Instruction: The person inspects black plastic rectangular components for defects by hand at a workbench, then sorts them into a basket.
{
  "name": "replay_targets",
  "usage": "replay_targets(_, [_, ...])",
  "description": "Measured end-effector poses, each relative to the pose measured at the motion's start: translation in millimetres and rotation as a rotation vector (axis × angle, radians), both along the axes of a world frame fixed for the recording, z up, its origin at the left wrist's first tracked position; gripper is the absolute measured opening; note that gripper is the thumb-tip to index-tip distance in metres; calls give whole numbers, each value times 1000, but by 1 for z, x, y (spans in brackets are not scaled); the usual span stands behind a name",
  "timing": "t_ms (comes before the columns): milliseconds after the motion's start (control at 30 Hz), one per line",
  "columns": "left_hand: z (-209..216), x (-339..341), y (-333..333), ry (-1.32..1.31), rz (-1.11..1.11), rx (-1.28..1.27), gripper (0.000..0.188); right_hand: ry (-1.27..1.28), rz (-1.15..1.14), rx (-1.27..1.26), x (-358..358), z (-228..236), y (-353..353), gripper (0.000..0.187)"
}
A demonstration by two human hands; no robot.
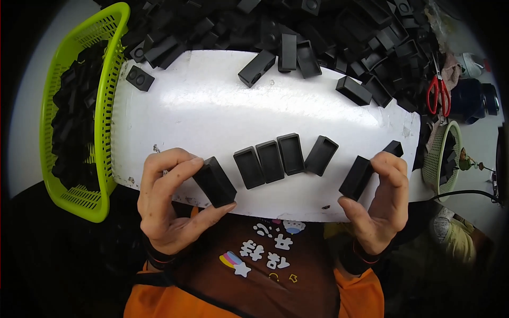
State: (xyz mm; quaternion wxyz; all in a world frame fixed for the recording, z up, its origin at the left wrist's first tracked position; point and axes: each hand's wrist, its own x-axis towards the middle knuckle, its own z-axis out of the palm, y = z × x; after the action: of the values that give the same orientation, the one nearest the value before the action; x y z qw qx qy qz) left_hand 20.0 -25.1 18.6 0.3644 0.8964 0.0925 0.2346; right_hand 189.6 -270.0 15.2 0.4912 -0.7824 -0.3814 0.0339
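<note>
My left hand (169,199) grips a small black rectangular box (214,182) by its ends, thumb at the near end and fingers at the far end. On the right, my right hand (379,204) has thumb and fingers at opposite ends of another black box (356,178). Part of a further black box (393,148) shows just beyond the right fingers. Between the hands lie several open-topped black boxes, among them a leftmost one (249,168) and a tilted one (321,156) set apart at the right. Their hollow sides face up.
A white board (212,106) forms the work surface. Black boxes and parts pile along its far edge (228,26). A green basket (111,106) of black pieces stands left. Red-handled scissors (438,95), a dark blue container (473,100) and a pale basket (450,153) are at right.
</note>
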Motion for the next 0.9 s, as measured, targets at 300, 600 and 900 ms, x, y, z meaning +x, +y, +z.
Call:
replay_targets(300, [-4, 18, -2, -56, -149, 2, 69, -21, 229, 191, 7, -12, 26, 66])
replay_targets(600, [-6, 34, -13, -44, -196, 6, 62, -71, 417, -47, 6, -1, 50, 70])
replay_targets(900, [45, 43, -3, 398, -404, 424, 81, -395, 416, -647, -5, 43, 48, 80])
